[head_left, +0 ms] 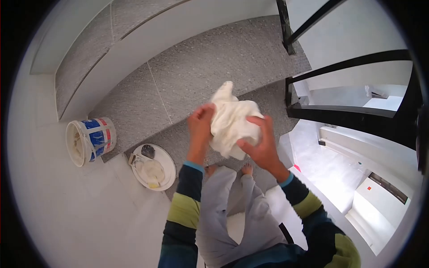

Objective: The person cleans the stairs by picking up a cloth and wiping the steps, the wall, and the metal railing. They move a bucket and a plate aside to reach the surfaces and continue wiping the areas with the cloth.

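A crumpled white cloth (pixel 232 120) hangs in the air between both hands, above the grey speckled stairs. My left hand (pixel 201 123) grips its left edge with the fingers closed. On the other side, my right hand (pixel 262 144) holds the cloth with thumb and fingers pinched into the folds. One corner of the cloth sticks up at the top. Some fingertips are hidden in the folds.
A paint bucket (pixel 100 136) with a blue label sits at the left. Near it is a white plate (pixel 169 172) with pale paste, a dark lump and a small tool. Stair treads (pixel 214 58) curve upward ahead; a black metal railing (pixel 344 111) bounds the drop at right.
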Demonstrator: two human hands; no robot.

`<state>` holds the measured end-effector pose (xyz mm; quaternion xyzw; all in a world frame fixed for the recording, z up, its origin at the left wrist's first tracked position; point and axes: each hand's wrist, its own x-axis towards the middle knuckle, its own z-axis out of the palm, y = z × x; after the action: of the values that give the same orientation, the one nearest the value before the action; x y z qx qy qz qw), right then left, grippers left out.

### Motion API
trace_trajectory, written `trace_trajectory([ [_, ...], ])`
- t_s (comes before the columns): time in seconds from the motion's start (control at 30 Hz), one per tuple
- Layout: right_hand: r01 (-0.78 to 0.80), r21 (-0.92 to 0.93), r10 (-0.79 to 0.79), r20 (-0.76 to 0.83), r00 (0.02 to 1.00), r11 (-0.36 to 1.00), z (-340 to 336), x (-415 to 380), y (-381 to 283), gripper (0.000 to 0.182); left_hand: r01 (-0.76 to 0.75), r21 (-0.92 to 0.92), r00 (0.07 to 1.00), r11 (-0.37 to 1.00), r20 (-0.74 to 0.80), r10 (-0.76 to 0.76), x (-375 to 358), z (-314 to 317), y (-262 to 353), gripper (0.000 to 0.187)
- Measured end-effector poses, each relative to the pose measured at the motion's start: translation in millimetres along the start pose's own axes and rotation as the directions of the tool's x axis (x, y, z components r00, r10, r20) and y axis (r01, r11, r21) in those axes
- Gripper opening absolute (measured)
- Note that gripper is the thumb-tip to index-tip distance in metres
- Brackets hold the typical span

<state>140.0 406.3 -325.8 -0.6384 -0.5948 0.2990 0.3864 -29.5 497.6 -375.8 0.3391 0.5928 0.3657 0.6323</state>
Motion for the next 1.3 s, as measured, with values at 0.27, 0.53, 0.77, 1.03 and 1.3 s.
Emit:
trace_trajectory([
  [0.27, -0.523, 0.627, 0.662, 0.015, 0.749, 0.577, 20.2, -56.4, 64.1, 0.036, -0.425, 0.172, 0.78, 0.889, -0.429, 0.456, 65.2, 34.4, 47.6, 0.019],
  [0.53, -0.498, 0.723, 0.619, 0.124, 0.775, 0.479, 68.4, -47.1, 55.8, 0.037, -0.421, 0.907, 0.575, -0.019, 0.283, 0.768, 136.4, 85.8, 5.7, 0.027],
  [0.77, -0.452, 0.732, 0.55, 0.127, 0.826, 0.509, 82.6, -57.1, 64.9, 0.036, -0.566, 0.795, 0.462, -0.218, 0.526, 0.714, 152.2, 87.3, 8.9, 0.02],
  [1.03, -0.479, 0.724, 0.592, 0.121, 0.797, 0.497, 76.4, -41.6, 35.7, 0.034, -0.406, 0.911, 0.611, -0.075, 0.332, 0.718, 184.1, 93.5, 37.6, 0.017],
  [1.3, -0.45, 0.805, 0.59, 0.16, 0.792, 0.387, 70.1, -38.5, 18.1, 0.031, -0.472, 0.832, 0.664, -0.292, 0.553, 0.502, 161.9, 93.5, 50.7, 0.009],
])
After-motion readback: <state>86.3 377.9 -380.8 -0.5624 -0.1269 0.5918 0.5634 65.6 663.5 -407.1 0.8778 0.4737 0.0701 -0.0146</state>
